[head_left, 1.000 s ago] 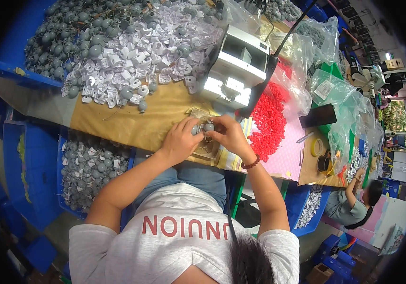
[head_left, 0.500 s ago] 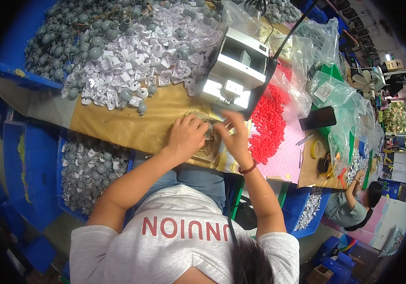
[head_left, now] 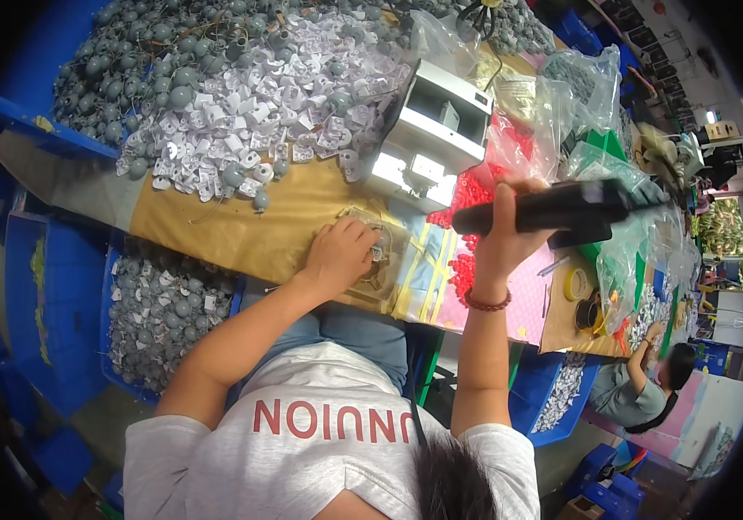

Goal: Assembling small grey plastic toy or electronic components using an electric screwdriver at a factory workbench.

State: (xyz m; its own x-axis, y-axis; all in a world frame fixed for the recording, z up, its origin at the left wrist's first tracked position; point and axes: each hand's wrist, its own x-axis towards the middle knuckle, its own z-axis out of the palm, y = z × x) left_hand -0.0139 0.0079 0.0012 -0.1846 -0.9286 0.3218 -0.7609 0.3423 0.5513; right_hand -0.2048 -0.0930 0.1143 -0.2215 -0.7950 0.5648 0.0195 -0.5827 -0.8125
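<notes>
My left hand [head_left: 341,253] is bent over a clear, yellowish block-like fixture [head_left: 396,251] at the table's front edge. Its fingers close on a small grey and white part [head_left: 378,252] in the fixture; the fingers hide much of that part. My right hand [head_left: 510,230], with a beaded bracelet at the wrist, is raised to the right of the fixture. It grips a black electric screwdriver [head_left: 571,208], held roughly level above the red parts. The tool's right end is blurred.
A white boxy machine [head_left: 432,130] with a lit front stands behind the fixture. White plastic pieces [head_left: 259,95] and grey ball-shaped parts [head_left: 120,69] are heaped at the back left. Red small parts [head_left: 462,269] lie to the right. Another person [head_left: 645,386] sits at far right.
My right hand has left the fixture, moved right and taken hold of the black electric screwdriver, which stood slanted beside the white machine. My left hand stays on the part.
</notes>
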